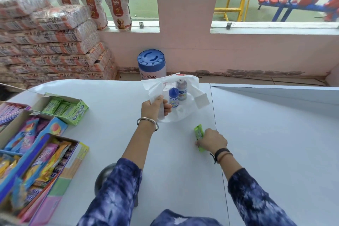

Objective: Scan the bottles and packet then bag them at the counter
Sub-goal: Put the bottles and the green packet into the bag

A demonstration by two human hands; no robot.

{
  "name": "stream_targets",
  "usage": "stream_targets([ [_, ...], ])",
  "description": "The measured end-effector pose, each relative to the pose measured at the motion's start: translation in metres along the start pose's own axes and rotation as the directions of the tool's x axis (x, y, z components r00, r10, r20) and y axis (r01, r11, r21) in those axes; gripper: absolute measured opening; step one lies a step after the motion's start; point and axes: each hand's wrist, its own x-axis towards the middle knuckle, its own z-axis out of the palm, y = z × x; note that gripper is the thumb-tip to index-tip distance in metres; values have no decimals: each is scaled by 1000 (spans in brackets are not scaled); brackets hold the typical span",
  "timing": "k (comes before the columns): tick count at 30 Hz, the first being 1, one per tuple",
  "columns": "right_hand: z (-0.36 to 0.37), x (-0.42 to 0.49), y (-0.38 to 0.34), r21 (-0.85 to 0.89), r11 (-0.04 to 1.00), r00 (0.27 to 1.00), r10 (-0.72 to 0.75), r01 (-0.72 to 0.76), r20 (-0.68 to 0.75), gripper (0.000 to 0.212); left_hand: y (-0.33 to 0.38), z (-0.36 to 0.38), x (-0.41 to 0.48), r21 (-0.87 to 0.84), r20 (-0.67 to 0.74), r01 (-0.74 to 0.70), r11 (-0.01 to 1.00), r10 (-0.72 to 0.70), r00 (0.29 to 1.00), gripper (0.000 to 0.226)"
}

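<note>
Bag of thin white plastic is held open near the counter's far edge by the left hand, fingers pinched on it. Two small blue-capped bottles are stood inside. Closer in, a green gum packet is gripped by the right hand on the counter.

Left hand grips edge of white bag on counter; two blue-capped bottles upright inside. Right hand closed on green packet, near-right of bag.
</note>
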Motion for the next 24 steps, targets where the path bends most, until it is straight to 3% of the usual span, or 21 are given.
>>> stream_targets([
  [3,-21,-10,-6,9,997,996,-83,83,-23,36,-2,-2,-1,9,-28,-4,1000,4,1000,28],
  [6,-43,-14,-27,154,954,956,-230,259,-180,22,-5,-2,-3,18,-38,-20,1000,21,999,27],
  [9,-47,1,-60,145,906,888,-340,397,-310,23,-8,0,-6,18,-45,-54,998,54,998,26],
  [14,-17,35,-109,334,873,921,-264,355,-286,24,-13,0,-7,15,-84,-71,997,72,994,28],
  [15,-12,39,-113,335,866,919,-292,372,-266,23,-14,-1,-6,22,-91,-77,997,79,993,28],
  [17,-6,41,-112,169,863,865,-423,475,-270,20,-16,-2,-3,34,-98,-79,996,82,992,28],
  [19,-8,39,-100,85,812,755,-491,577,-434,19,-17,-3,-2,39,-88,-73,997,76,993,28],
  [20,-12,36,-91,95,768,664,-475,633,-578,18,-17,-3,-1,33,-78,-70,997,73,994,28],
  [22,-24,35,-73,99,764,469,-283,637,-836,22,-16,-3,-1,30,-60,-64,998,65,996,28],
  [23,-33,39,-63,153,800,457,-166,581,-874,32,-16,-2,0,38,-58,-66,997,69,996,27],
  [24,-43,45,-55,240,843,556,-83,482,-827,46,-15,-2,0,48,-57,-70,996,73,996,27],
])
